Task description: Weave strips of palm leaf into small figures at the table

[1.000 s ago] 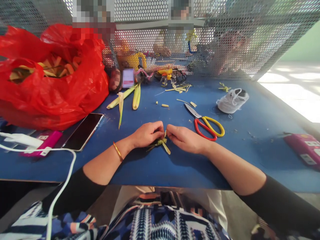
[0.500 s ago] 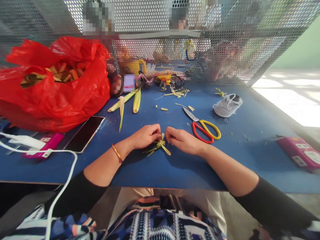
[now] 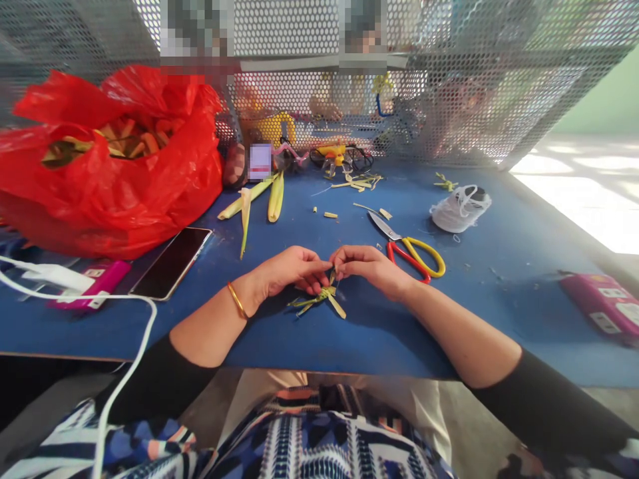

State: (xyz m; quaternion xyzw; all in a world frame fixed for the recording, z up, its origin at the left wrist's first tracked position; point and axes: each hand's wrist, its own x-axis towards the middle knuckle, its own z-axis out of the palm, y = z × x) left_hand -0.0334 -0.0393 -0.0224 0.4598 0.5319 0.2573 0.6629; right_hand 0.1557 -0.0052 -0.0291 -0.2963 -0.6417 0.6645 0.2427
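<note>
Hands (image 3: 292, 269) (image 3: 369, 265) now closer tog. nr woven leaf (image 3: 327, 293)

On the bench (image 3: 279, 339), plastic bag (image 3: 172, 199) behind smartphone (image 3: 173, 263) at left, leaf-strip piece (image 3: 327, 293) central, scissors (image 3: 395, 237), then thread spool (image 3: 459, 210), rightward.

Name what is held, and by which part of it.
The woven leaf piece, by its upper strip: the right hand pinches it; whether the left hand, close against it, also grips cannot be told.
</note>
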